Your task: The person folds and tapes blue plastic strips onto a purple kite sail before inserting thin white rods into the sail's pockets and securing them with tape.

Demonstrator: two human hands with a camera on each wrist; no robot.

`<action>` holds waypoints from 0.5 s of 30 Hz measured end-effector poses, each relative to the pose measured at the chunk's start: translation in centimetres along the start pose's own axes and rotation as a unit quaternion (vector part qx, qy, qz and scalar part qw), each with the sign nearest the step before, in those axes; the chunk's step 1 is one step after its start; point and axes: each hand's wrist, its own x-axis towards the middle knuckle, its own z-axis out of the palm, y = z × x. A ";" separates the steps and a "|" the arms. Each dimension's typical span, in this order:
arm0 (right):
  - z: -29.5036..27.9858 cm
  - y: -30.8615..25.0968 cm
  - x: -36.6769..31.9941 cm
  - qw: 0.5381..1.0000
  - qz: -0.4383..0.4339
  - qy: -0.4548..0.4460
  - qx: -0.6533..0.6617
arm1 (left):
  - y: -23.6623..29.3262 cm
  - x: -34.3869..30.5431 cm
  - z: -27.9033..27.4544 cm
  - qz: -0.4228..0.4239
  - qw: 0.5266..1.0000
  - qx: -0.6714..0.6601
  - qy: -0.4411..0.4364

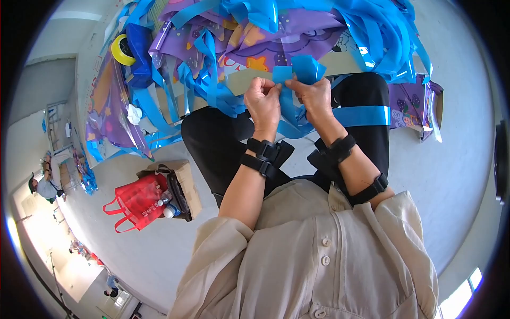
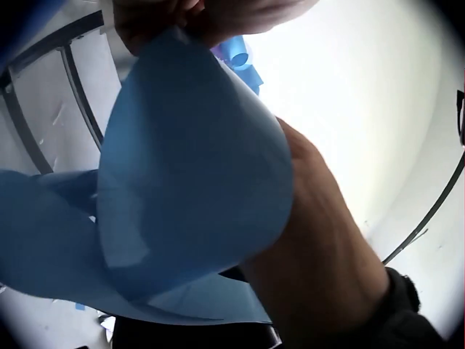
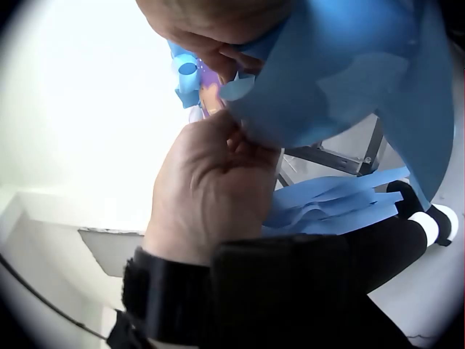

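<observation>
1. left hand (image 1: 264, 103): raised over the lap, fingers curled, thumb and fingertips pinching the folded end of the blue film strip (image 1: 300, 69).
2. right hand (image 1: 314, 98): close beside the left hand, knuckles near or touching. It pinches the same fold from the opposite side.
3. blue film strip: the fold stands just above and between the two sets of fingertips, so neither hand is nearer. From the pinch the long axis drops between the wrists. It then appears to continue as a flat band across the right thigh (image 1: 366, 143), toward the person's right.
4. pile of blue strips (image 1: 372, 32): beyond the knees, mixed with purple printed bags (image 1: 276, 37).
5. yellow tape roll (image 1: 121, 49): at the pile's left edge.
6. red bag (image 1: 139, 199) and cardboard box (image 1: 187, 186): on the floor to the person's left, touching each other.

Views compared:
- The head view alone gives the strip's run over the thigh and the pile.
- The left wrist view shows what the head view hides: the blue film strip (image 2: 189, 182) bellies into a curved, translucent loop under the fingers.
- The right wrist view shows the left hand (image 3: 211, 189) from its back, fingertips at the fold's edge. Loose strip ends (image 3: 334, 207) hang below it.
</observation>
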 end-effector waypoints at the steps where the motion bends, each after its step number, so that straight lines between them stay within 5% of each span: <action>1: 0.0 0.5 0.0 0.999 -0.040 -0.005 -0.024 | -0.2 0.1 0.1 0.012 1.000 0.011 0.013; 5: 0.4 2.3 0.3 0.991 -0.130 -0.017 0.028 | -0.5 0.2 0.5 0.036 0.999 0.000 0.033; 7: 0.5 1.8 0.2 0.987 -0.152 0.054 -0.018 | -0.2 0.1 0.5 0.036 0.998 0.035 0.045; 13: -0.1 1.9 -0.3 0.984 -0.107 0.020 -0.140 | -0.1 0.3 0.5 0.024 0.996 0.070 0.042; 15: 0.2 1.5 -0.8 0.995 -0.074 0.004 -0.064 | 0.0 0.3 0.6 0.026 0.996 0.071 0.040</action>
